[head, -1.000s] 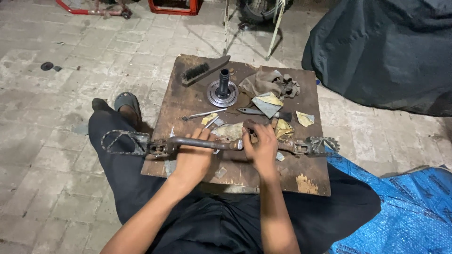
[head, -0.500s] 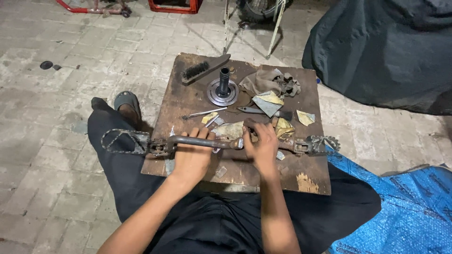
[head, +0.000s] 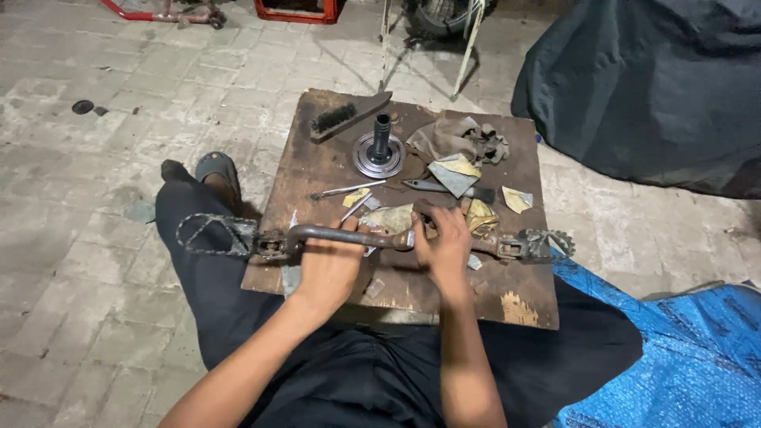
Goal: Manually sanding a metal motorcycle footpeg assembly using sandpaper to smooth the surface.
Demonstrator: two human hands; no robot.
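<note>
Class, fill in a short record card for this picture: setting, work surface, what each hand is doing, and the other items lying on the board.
Setting: paved floor, person seated with a wooden board on the lap
Left hand: grips the crank arm of a one-piece pedal crank
Right hand: covers the crank's middle
Pedals: left pedal, right pedal
Other items: brush, round flanged part, rag, sandpaper scraps
</note>
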